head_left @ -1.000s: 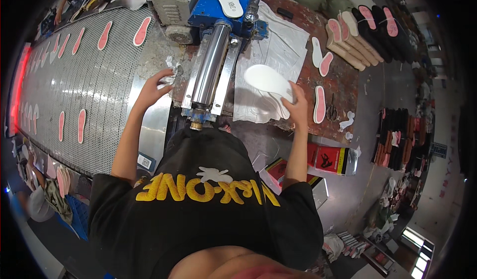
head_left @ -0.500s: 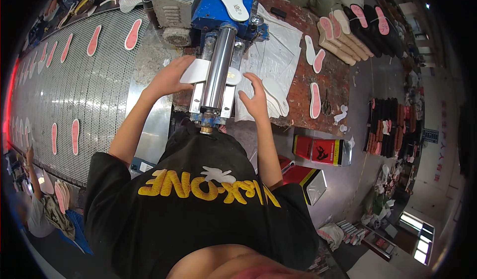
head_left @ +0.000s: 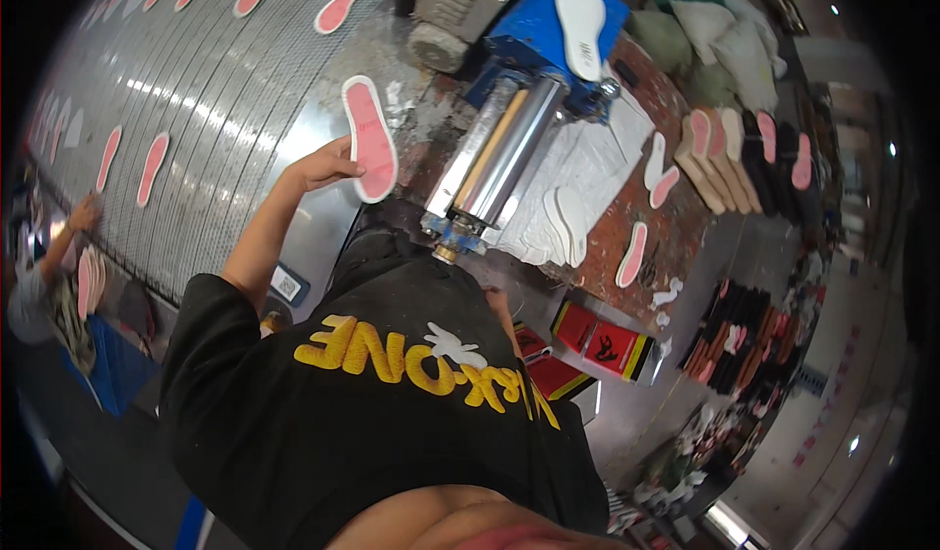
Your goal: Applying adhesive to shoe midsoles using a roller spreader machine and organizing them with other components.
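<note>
My left hand (head_left: 326, 165) is closed on the lower part of an insole (head_left: 371, 139), pink in the middle with a white rim. It holds the insole up between the mesh conveyor and the roller machine, pink face showing. Low beside my shirt, my right hand (head_left: 497, 303) is mostly hidden, and its fingers cannot be made out. The shiny metal roller (head_left: 514, 148) of the blue machine lies between the two hands, with nothing seen in it. A white insole (head_left: 582, 26) rests on the machine's blue top.
On the left, a mesh conveyor belt (head_left: 225, 90) carries several pink insoles; another person's hand (head_left: 86, 213) is at its edge. White insoles (head_left: 568, 222) lie on a plastic sheet at the right. Stacks of insoles (head_left: 720, 163) stand at the worn table's far end. Red boxes (head_left: 599, 339) sit below.
The white piece under the roller is gone from there. My left hand has moved left and now holds up a pink-faced insole. My right hand has dropped down toward my body.
</note>
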Available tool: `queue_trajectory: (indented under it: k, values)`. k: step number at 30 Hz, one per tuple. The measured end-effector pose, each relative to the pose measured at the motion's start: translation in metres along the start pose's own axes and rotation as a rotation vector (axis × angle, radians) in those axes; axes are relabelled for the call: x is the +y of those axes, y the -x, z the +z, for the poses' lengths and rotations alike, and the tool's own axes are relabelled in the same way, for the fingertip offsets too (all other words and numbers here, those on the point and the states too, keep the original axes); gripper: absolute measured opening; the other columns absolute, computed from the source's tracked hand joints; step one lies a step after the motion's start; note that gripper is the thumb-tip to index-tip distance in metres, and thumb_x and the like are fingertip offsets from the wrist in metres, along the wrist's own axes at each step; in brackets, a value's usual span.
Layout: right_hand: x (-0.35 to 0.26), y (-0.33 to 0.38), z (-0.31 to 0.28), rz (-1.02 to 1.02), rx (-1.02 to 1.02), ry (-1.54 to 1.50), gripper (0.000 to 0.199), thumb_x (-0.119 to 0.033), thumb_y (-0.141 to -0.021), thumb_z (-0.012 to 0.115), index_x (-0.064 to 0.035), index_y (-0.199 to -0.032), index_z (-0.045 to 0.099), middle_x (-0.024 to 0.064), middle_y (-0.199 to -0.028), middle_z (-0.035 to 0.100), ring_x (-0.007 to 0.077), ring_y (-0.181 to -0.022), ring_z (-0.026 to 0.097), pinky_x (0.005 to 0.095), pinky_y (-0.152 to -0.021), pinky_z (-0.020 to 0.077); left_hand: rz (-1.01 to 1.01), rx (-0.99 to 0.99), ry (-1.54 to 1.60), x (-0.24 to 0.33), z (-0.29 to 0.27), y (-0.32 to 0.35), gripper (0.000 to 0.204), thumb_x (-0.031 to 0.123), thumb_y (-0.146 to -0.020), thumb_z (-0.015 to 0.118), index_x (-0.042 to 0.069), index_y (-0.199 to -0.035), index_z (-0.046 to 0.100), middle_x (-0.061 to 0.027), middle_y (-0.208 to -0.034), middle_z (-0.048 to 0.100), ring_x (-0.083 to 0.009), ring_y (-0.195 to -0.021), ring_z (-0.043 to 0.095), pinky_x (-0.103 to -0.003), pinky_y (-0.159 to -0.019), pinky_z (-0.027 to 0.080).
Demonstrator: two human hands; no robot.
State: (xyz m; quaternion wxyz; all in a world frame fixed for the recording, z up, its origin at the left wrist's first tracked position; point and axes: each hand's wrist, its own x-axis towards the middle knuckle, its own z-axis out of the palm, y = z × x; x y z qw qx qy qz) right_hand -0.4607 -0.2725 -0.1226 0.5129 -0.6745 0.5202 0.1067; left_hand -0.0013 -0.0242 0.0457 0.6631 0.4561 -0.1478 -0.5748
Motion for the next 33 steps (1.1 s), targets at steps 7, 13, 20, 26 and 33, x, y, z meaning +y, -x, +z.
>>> queue_trajectory:
  k: [7,13,20,26,33]
  values:
    - [0.031,-0.031,-0.008,-0.180,-0.156,0.204,0.019,-0.008,-0.077,0.055,0.0037,-0.088,0.065,0.0081,-0.079,0.066,0.0173,-0.070,0.061,0.0282,-0.067,0.0472,0.376,0.277,0.545,-0.039,0.010,0.031,0.052,0.004,-0.083,0.054,0.003,-0.131,0.033,-0.0161,-0.127,0.046,-0.0303,-0.115,0.049,-0.045,-0.097,0.041]
    - [0.031,-0.065,-0.022,-0.068,-0.229,-0.015,0.025,-0.004,-0.075,0.049,0.0034,-0.093,0.065,0.0084,-0.085,0.066,0.0174,-0.076,0.061,0.0271,-0.071,0.0472,0.401,0.415,0.769,-0.087,-0.012,0.049,0.047,0.014,-0.086,0.053,-0.007,-0.125,0.036,-0.0204,-0.122,0.049,-0.0308,-0.115,0.049,-0.042,-0.100,0.039]
    - [-0.018,-0.062,-0.021,-0.186,-0.451,-0.015,0.024,-0.001,-0.076,0.049,0.0034,-0.095,0.063,0.0096,-0.087,0.065,0.0167,-0.076,0.061,0.0265,-0.071,0.0471,0.620,0.730,0.956,-0.117,-0.106,0.108,0.043,0.018,-0.089,0.051,-0.007,-0.121,0.039,-0.0263,-0.119,0.048,-0.0351,-0.111,0.050,-0.041,-0.097,0.042]
    - [-0.052,-0.037,-0.027,-0.171,-0.441,0.042,0.023,-0.001,-0.076,0.051,0.0035,-0.096,0.062,0.0100,-0.087,0.065,0.0162,-0.076,0.060,0.0263,-0.070,0.0471,0.838,0.934,0.923,-0.126,-0.158,0.205,0.043,0.022,-0.089,0.050,-0.005,-0.121,0.040,-0.0208,-0.130,0.042,-0.0338,-0.120,0.043,-0.044,-0.098,0.040]
    - [-0.055,-0.035,-0.012,-0.098,-0.407,-0.020,0.021,-0.001,-0.077,0.054,0.0019,-0.097,0.061,0.0098,-0.086,0.065,0.0146,-0.076,0.061,0.0249,-0.067,0.0471,0.635,1.078,0.978,-0.187,-0.165,0.227,0.057,0.024,-0.088,0.051,-0.004,-0.132,0.029,-0.0168,-0.139,0.034,-0.0331,-0.124,0.039,-0.044,-0.100,0.039]
